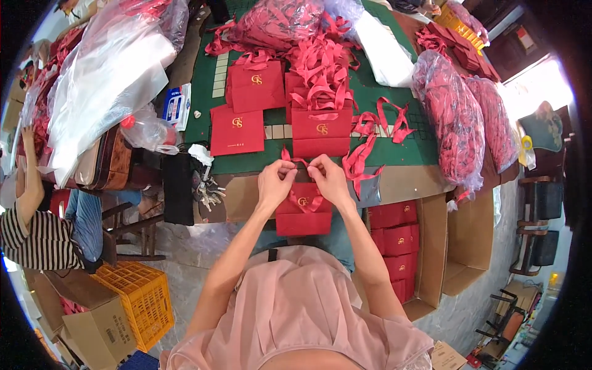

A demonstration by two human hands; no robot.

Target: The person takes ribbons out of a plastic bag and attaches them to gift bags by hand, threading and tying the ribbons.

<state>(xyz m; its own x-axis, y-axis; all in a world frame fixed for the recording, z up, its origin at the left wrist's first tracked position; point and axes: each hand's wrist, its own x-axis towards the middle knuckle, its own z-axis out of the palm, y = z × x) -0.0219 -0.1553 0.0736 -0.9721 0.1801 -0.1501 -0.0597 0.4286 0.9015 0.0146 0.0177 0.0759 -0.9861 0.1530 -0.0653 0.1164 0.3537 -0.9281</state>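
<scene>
My left hand (275, 184) and my right hand (330, 182) come together at the table's front edge. Both pinch a red ribbon (298, 161), one hand on each side of it. Just below hangs a small red paper gift bag (303, 224) with a gold emblem, the ribbon's lower part draped over its front. Straight ahead lies a stack of red bags (320, 143) with ribbon handles piled on top. To its left, flat red bags (237, 137) overlap one another. Loose red ribbons (359, 161) trail beside my right hand.
Plastic-wrapped red bundles (449, 117) stand at right, with clear plastic sheeting (111, 80) at left. Keys (208, 188) lie near the front edge. Below right, a cardboard box (430, 246) holds red bags. A yellow crate (140, 302) and a seated person (46, 237) are at left.
</scene>
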